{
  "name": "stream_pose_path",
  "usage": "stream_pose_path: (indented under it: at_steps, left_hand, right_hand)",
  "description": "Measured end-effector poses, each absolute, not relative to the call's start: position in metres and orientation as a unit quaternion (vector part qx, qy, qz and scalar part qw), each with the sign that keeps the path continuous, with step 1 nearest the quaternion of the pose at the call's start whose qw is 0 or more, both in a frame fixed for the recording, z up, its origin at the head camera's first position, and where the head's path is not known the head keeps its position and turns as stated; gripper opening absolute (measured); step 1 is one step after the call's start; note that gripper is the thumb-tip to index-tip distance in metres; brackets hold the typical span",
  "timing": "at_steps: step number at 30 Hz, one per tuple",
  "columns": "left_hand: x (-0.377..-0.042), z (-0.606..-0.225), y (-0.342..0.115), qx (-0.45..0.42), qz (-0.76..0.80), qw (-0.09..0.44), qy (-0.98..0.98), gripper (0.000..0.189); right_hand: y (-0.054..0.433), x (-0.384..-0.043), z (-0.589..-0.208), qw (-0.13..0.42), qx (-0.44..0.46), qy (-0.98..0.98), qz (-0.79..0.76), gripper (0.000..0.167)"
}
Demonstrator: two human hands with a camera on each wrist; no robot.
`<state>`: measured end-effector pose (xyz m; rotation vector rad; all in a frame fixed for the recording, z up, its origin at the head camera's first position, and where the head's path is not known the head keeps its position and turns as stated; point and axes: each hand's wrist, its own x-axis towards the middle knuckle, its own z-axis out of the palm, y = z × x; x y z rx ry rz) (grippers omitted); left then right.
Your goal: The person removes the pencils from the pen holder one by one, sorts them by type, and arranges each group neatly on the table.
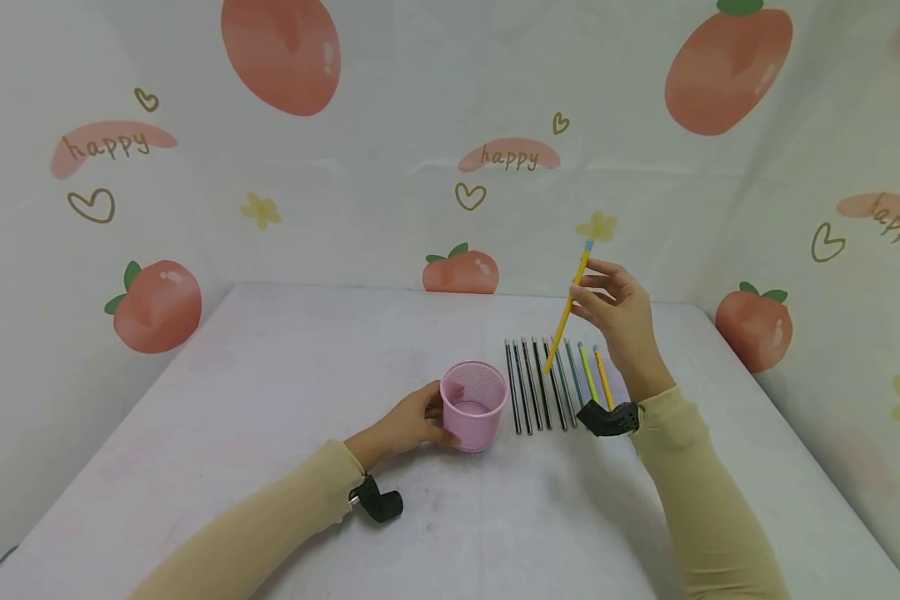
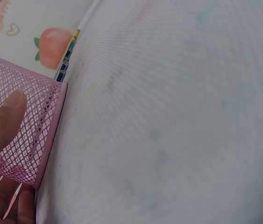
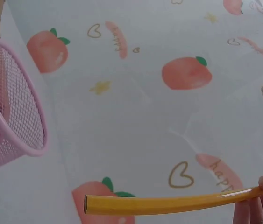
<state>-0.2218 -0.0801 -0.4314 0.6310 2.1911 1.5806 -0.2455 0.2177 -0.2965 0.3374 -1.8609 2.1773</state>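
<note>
A pink mesh pen cup (image 1: 474, 429) stands upright on the table, its bottom visible through the opening. My left hand (image 1: 405, 425) grips it from the left; in the left wrist view the thumb (image 2: 7, 116) lies on the mesh (image 2: 42, 116) and fingers reach around the other side. Up and to the right, my right hand (image 1: 621, 312) pinches a yellow pencil (image 1: 566, 321) with a light blue end. That pencil slants, blue end up, with its lower tip above a row of pencils. In the right wrist view, its flat dark end (image 3: 85, 204) points toward the cup (image 3: 38, 148).
Right of the cup lie several dark striped pencils (image 1: 527, 383) side by side, then a green pencil (image 1: 588, 371) and another yellow one (image 1: 603, 377). The white table (image 1: 307, 358) meets a fruit-printed backdrop (image 1: 375, 208) behind. Each wrist wears a black camera (image 1: 607, 418).
</note>
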Motion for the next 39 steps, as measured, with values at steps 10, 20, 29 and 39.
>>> stream_pose_path:
  at_steps: [10, 20, 29, 39]
  left_hand:
    - [-0.222, -0.433, -0.079, 0.220, 0.550, 0.180, 0.785, 0.082]
    - [-0.221, -0.431, -0.079, 0.220, 0.546, 0.176, 0.789, 0.081]
    - [-0.220, -0.430, -0.079, 0.213, 0.545, 0.176, 0.791, 0.081]
    - [-0.221, -0.431, -0.080, 0.221, 0.545, 0.175, 0.790, 0.081]
  right_hand:
    - [0.241, -0.254, -0.304, 0.104, 0.079, -0.680, 0.722, 0.043]
    - [0.265, -0.262, -0.317, 0.070, 0.043, -0.790, 0.607, 0.058]
    - [0.286, -0.269, -0.334, 0.057, 0.016, -0.829, 0.556, 0.059]
    - [0.301, -0.273, -0.348, 0.025, -0.015, -0.849, 0.527, 0.062]
